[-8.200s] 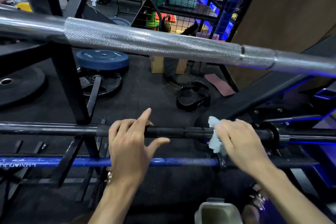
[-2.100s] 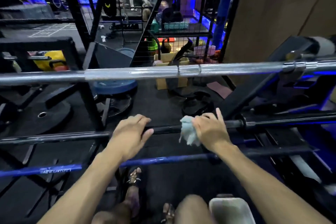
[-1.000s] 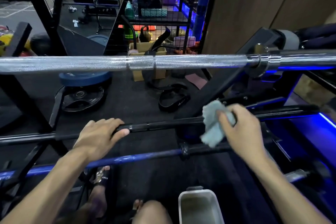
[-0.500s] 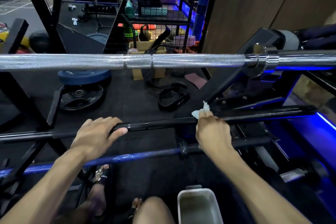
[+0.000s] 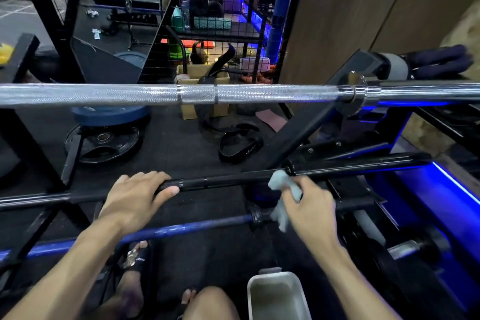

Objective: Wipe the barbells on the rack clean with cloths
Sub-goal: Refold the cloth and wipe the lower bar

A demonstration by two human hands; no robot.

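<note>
- At the bottom of the frame, right of centre, a pale tub (image 5: 279, 296) stands on the floor by my knee; I can see only its dull inner wall and cannot tell if anything is in it.
- My right hand (image 5: 310, 209) pinches the cloth (image 5: 284, 195) in curled fingers, just below the black bar (image 5: 233, 180) at centre right; half a second ago the same hand sat clamped over that bar with the cloth squeezed against it, so I have just come off it.
- I judge that as the end of one stroke near the collar; the cloth hangs loose and motion-blurred, its lower tail in front of the blue bar (image 5: 181, 228), so either a fresh pass or a shift to that lower bar comes next.
- My left hand (image 5: 135, 197) has not moved: fingers over the black bar, thumb beneath it, gripping it left of centre to steady it.
- The blue bar crosses the lower frame, nearest to me of the three.
- The chrome bar (image 5: 155, 95) spans the whole middle of the frame, above and beyond the others, no hand on it.
- Beyond it, at upper centre, a cardboard box (image 5: 192, 80) sits on the floor; its contents are hidden.
</note>
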